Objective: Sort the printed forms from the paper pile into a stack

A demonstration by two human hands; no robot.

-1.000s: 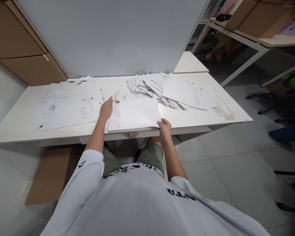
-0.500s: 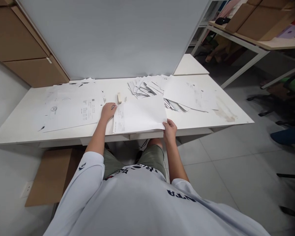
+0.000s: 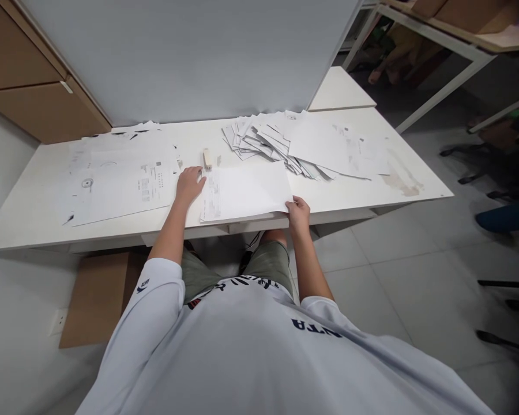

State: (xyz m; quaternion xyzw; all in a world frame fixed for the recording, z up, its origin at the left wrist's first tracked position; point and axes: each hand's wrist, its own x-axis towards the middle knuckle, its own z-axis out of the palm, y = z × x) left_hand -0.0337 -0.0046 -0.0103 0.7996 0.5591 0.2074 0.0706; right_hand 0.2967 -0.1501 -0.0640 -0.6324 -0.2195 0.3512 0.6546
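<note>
Bare strip of white bench (image 3: 34, 222) along near edge left of hands. Small cream stapler (image 3: 206, 158) ahead; scattered heap of white papers (image 3: 268, 141) blocks far right; grey partition panel (image 3: 190, 57) closes back.

You have two hands at the desk: one left hand (image 3: 189, 183), one right hand (image 3: 298, 210). One white desk (image 3: 410, 193). One sheaf of white sheets (image 3: 246, 190) between your hands. One small stapler (image 3: 207, 158). Two loose paper spreads: one left spread (image 3: 116, 181), one right heap (image 3: 303, 147), sheets too many to count.
</note>
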